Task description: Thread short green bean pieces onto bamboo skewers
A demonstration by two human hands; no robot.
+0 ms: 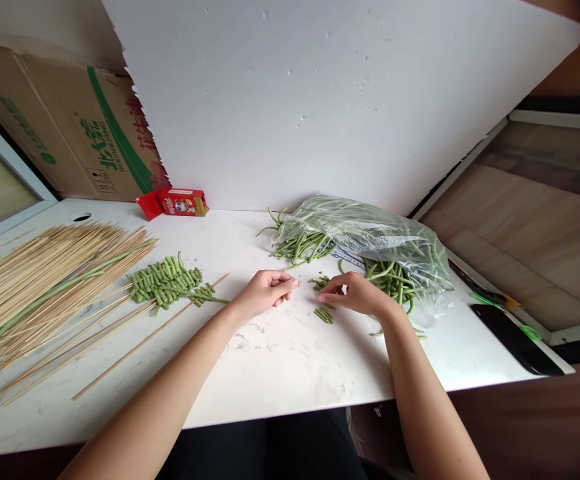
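Observation:
My left hand (264,291) rests on the white table (280,360) with its fingers curled, pinched on a thin bamboo skewer that is barely visible at the fingertips. My right hand (354,294) hovers over a few short cut green bean pieces (324,315), its fingertips pinching one piece. More cut pieces (320,283) lie between the two hands. Behind my right hand is a clear plastic bag of long green beans (370,240). To the left lie skewers threaded with bean pieces (166,280).
A large pile of bare bamboo skewers (35,287) covers the left of the table. A cardboard box (65,127) and a small red carton (180,202) stand at the back left. A black knife (515,337) lies near the right edge.

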